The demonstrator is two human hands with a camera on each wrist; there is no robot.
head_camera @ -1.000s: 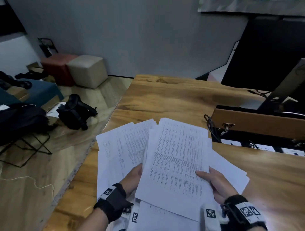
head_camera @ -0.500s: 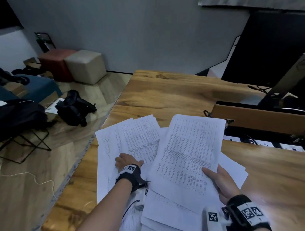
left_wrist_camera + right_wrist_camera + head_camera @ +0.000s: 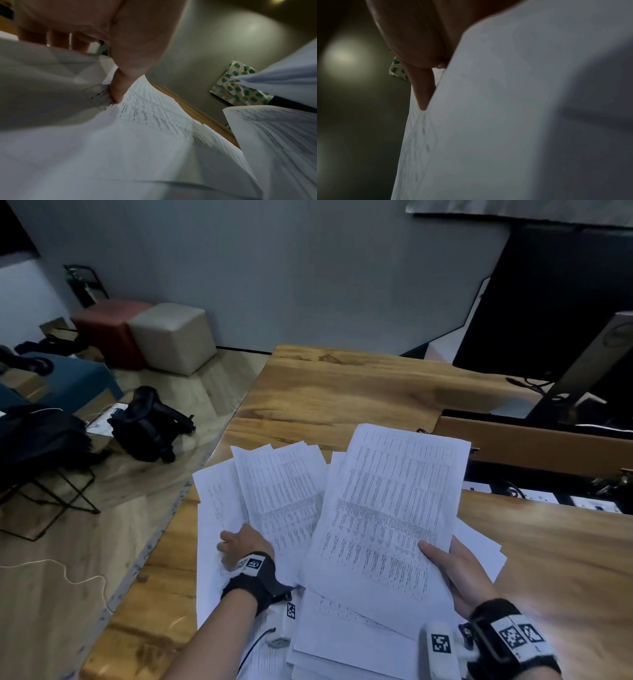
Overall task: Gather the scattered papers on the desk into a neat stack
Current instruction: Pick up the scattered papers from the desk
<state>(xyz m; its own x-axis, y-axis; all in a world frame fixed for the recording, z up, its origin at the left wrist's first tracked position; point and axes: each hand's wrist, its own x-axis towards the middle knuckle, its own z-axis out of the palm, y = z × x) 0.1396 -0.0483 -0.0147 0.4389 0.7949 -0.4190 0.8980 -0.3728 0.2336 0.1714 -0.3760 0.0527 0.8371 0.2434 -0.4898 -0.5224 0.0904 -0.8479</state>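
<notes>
Since half a second ago, left hand (image 3: 244, 544) has slid further toward 9 o'clock across the fanned papers (image 3: 274, 494) on the tabletop (image 3: 342, 392), its grip now pinching a sheet edge between thumb and fingers. Right hand (image 3: 455, 573) grips a lifted printed sheaf (image 3: 387, 508) at 3 o'clock. Print forms fine tabular rows, too small to read.

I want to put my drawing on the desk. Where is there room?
Bare wood lies on the desk beyond the papers, up to the wall, and right of them below the cable tray. The near-left corner is crowded with sheets and both hands.
</notes>
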